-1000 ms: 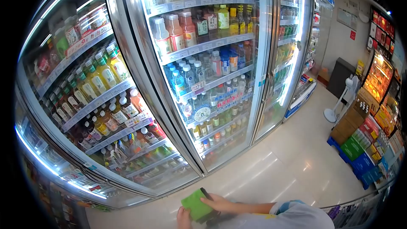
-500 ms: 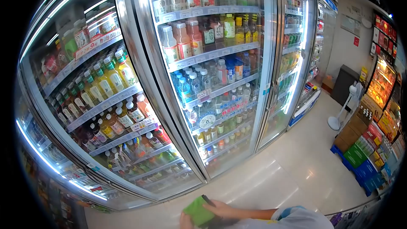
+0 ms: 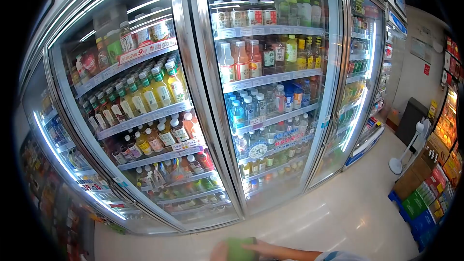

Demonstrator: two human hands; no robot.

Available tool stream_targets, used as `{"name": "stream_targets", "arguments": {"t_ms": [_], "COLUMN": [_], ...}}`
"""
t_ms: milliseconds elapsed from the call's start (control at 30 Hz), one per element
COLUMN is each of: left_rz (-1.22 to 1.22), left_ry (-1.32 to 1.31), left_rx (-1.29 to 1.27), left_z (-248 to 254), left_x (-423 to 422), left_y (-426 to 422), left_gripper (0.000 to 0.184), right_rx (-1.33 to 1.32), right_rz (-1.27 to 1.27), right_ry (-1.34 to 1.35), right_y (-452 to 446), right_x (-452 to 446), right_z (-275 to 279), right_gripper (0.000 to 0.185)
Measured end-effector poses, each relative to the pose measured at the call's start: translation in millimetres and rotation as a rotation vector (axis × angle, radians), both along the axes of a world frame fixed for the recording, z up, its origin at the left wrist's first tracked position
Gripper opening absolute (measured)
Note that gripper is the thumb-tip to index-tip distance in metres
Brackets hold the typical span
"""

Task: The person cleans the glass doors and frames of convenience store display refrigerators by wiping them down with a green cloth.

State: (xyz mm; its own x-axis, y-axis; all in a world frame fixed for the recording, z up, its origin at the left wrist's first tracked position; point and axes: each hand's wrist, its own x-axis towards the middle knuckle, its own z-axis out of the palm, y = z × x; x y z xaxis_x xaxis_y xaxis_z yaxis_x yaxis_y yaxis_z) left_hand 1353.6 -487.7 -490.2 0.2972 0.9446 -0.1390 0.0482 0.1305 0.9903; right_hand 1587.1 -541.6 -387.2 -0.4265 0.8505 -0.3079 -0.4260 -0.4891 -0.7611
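At the bottom edge of the head view is a green cloth, folded small, with a dark strip along its right side. My right hand is closed on its right side, thumb and fingers against the cloth. My left hand is at the cloth's left side, smeared by motion and partly cut off by the frame, so its fingers cannot be made out. Beyond both hands stand the closed glass doors of a drinks cooler.
Bottles fill the cooler shelves behind metal-framed glass doors. Pale shiny floor runs along the cooler's foot. To the right are a white stand with a round base, cardboard boxes and a blue pallet with stacked goods.
The view has shifted left and up, so the cooler sits further right and lower. My hands and the green cloth have dropped nearer the bottom edge, and my left hand has blurred.
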Motion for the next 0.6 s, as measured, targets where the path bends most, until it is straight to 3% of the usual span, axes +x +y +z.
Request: {"name": "stream_targets", "arguments": {"t_ms": [67,100,133,200,267,333,433,533,600], "left_rz": [-0.118,-0.148,-0.139,-0.067,-0.111,-0.171,-0.191,-0.222,-0.248], "left_ry": [-0.035,0.037,0.038,0.137,0.147,0.089,0.177,0.644,0.772], "left_rx": [0.027,0.06,0.047,0.005,0.129,0.054,0.151,0.412,0.583], "left_z": [21,1,11,62,95,103,129,140,133], "left_x": [10,11,16,40,60,73,96,118,126], "left_y": [6,16,16,26,36,55,80,116,144], "left_gripper": [0.038,0.045,0.045,0.028,0.034,0.032,0.03,0.025,0.022], "right_rx": [-0.075,-0.044,-0.018,-0.107,-0.005,-0.07,-0.072,-0.024,0.015], "right_rz": [-0.032,-0.049,-0.065,-0.116,-0.245,-0.378,-0.663,-0.81,-0.889], "right_ry": [-0.159,-0.156,-0.151,-0.259,-0.19,-0.141,-0.029,0.002,0.003], "right_y": [2,7,10,18,29,37,39,37,37], "right_x": [3,6,11,27,48,79,125,174,203], "right_z": [-8,-12,-13,8,-34,-64,-52,-49,-55], "right_gripper": [0.051,0.049,0.05,0.048,0.049,0.05,0.049,0.049,0.049]}}
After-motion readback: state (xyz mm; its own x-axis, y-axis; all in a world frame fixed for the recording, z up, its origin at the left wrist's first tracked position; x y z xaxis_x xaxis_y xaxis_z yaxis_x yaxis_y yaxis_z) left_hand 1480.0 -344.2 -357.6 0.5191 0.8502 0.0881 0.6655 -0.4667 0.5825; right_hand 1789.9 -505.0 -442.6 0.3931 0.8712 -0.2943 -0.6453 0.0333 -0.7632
